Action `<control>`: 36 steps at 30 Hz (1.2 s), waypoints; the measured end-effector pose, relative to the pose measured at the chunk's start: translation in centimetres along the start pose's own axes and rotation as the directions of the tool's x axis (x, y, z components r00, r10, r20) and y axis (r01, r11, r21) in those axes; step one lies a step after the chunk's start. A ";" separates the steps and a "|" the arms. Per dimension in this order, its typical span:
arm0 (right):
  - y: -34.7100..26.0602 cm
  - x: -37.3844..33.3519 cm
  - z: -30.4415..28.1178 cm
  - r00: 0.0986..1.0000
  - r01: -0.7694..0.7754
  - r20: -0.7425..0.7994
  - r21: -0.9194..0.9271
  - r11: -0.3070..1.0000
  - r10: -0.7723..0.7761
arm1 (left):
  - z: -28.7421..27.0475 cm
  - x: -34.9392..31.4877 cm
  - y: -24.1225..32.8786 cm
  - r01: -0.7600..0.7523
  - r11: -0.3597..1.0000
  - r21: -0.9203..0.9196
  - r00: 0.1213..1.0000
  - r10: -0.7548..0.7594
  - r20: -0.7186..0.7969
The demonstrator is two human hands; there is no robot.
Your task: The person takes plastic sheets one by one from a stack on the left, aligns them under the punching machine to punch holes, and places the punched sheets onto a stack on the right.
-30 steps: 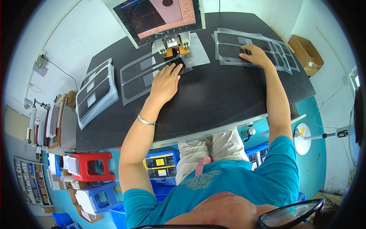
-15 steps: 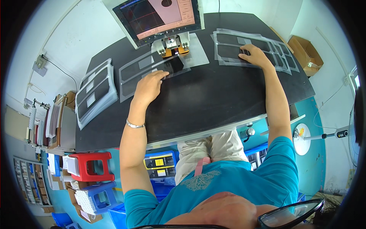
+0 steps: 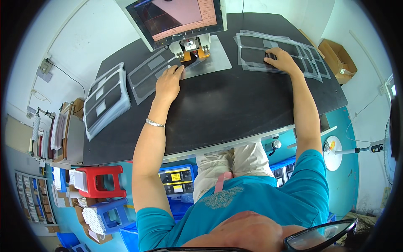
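Note:
A thin, dark sheet with clear borders (image 3: 145, 74) lies on the black table, its right end beneath the machine's orange-tipped clamp head (image 3: 194, 53). The fingers of my left hand (image 3: 168, 83) stretch forward and press on its near edge, just short of the clamp head. On the right, a loose, fanned stack of similar clear-bordered sheets (image 3: 254, 54) sits near the far edge. My right hand (image 3: 283, 62) rests on top of that stack, thumb and forefinger apart. Neither palm's underside shows.
A tilted monitor (image 3: 176, 19) stands above the clamp head, over a pale metal plate (image 3: 220, 56). Another pile of sheets (image 3: 109, 98) lies at the table's left. Beyond the right edge is an open cardboard box (image 3: 338, 61); a red stool (image 3: 100, 180) stands lower left.
My left hand has moved up and slightly right, while the sheet has shifted up and left, turning a little. The monitor's picture has changed. My right hand stays on its stack.

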State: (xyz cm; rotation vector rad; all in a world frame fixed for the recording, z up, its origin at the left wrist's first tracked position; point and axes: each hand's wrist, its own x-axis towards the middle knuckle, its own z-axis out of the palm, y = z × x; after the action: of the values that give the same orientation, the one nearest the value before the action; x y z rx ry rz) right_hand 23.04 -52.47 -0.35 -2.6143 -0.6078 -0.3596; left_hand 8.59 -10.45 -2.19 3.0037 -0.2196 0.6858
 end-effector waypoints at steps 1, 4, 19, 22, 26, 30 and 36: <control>0.0 0.0 0.0 1.000 -0.006 -0.025 0.016 1.000 0.006 | -0.1 0.1 0.1 0.006 1.000 -0.001 1.000 -0.006 0.013; -0.6 0.3 0.0 0.997 0.038 -0.064 0.093 0.995 -0.032 | 0.0 0.0 0.0 0.020 1.000 -0.001 0.999 -0.020 0.024; -6.5 -0.5 0.6 0.998 0.061 -0.014 0.351 0.934 -0.059 | -0.1 -0.2 0.2 -0.011 1.000 0.021 0.999 0.012 -0.050; -6.8 -0.5 0.6 0.999 0.034 -0.019 0.377 0.926 -0.029 | 0.0 -0.3 0.1 -0.010 1.000 0.020 0.998 0.011 -0.056; -6.6 -0.3 0.9 0.999 0.024 0.023 0.456 0.890 -0.039 | 0.2 -0.2 0.0 -0.021 1.000 0.019 0.997 0.022 -0.071; -6.8 -0.2 1.1 0.989 -0.043 0.140 0.605 0.795 -0.053 | 0.1 -0.2 0.0 -0.015 1.000 0.021 0.998 0.016 -0.061; -10.0 -1.3 0.0 0.899 -0.327 0.438 0.689 0.647 -0.012 | -2.5 -1.5 3.3 -0.066 0.994 -0.091 0.996 0.061 -0.062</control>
State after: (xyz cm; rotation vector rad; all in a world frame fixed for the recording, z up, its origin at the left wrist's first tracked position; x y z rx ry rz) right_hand 17.21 -44.85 2.65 -1.8784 -0.4918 0.4484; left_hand 5.70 -13.32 -0.53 2.8950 -0.3358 0.7476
